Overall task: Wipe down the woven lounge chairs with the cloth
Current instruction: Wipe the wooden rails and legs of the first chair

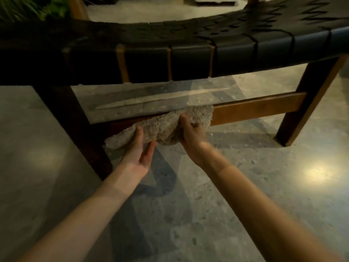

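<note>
Two bare forearms reach fwd. Left hand (pixel 140 148), fingers fairly straight, props one end of the grey cloth (pixel 160 127). Right hand (pixel 190 132) grips the other end, thumb on top. Cloth is pressed to the low wooden crossbar (pixel 255 108) of the lounge chair (pixel 188 59). Step, prob.: wiping the frame rail. Next calls for sliding along it w/ steady pressure, then doing the woven seat (pixel 226 25) beyond. No labels or writing visible.
</note>
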